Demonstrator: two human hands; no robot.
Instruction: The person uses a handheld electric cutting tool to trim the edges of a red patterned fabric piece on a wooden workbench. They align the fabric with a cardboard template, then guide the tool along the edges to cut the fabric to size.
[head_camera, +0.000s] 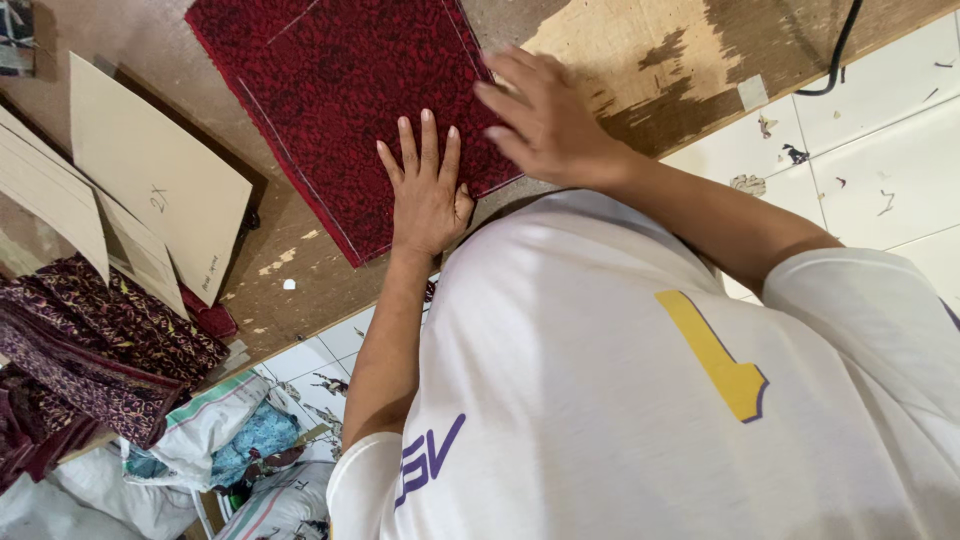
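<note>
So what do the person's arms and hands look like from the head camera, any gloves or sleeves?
No gloves: the left hand and right hand are both bare, with no rings, watch or bands showing. Both forearms are uncovered. The white T-shirt has short sleeves ending above the elbows, with purple lettering near the left sleeve and a yellow, purple-edged mark.

Cardboard patterns (160, 180), folded dark cloth (95, 350), sacks (215, 430)

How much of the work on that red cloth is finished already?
Done: thin pale lines are already drawn on the red cloth. In hand: the left hand and the right hand lie flat near its edge, holding no tool. Left: the cloth looks uncut along those lines, and the dark patterned cloths sit folded by the cardboard pieces.
</note>
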